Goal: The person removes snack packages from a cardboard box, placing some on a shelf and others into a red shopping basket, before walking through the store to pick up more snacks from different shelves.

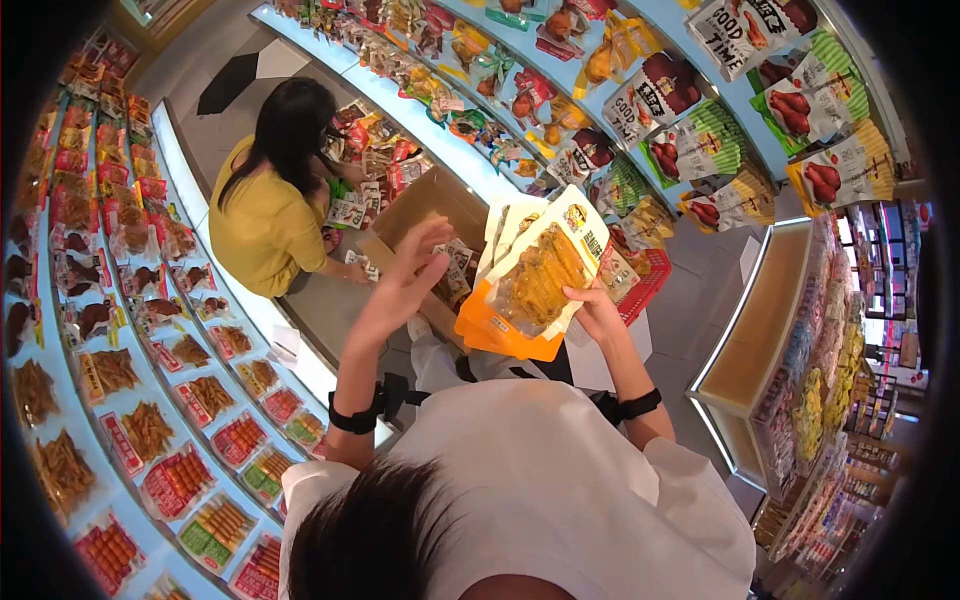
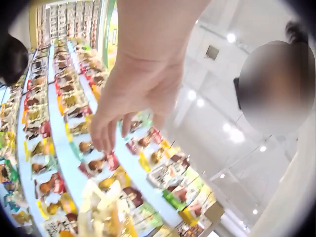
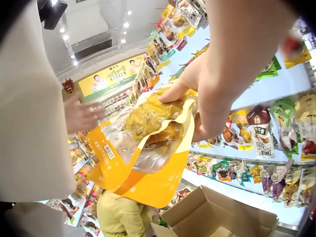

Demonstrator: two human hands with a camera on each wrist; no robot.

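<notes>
My right hand (image 1: 600, 316) grips a small stack of snack packets (image 1: 548, 275) by their edge, its thumb on the front one. They are white and orange, and a clear window shows yellow-brown food inside. In the right wrist view the thumb presses on the window of the packets (image 3: 153, 121). My left hand (image 1: 408, 280) is raised beside the stack, apart from it, with its fingers extended. The left wrist view shows that hand (image 2: 138, 94) holding nothing, its fingers pointing down in front of the shelves.
An open cardboard box (image 1: 398, 212) with packets inside stands on the floor ahead. Left of it crouches a person in yellow (image 1: 262, 215), reaching toward packets. Sloping shelves (image 1: 345, 70) of bagged snacks run ahead and along the left. A red basket (image 1: 650, 285) sits beyond my right hand.
</notes>
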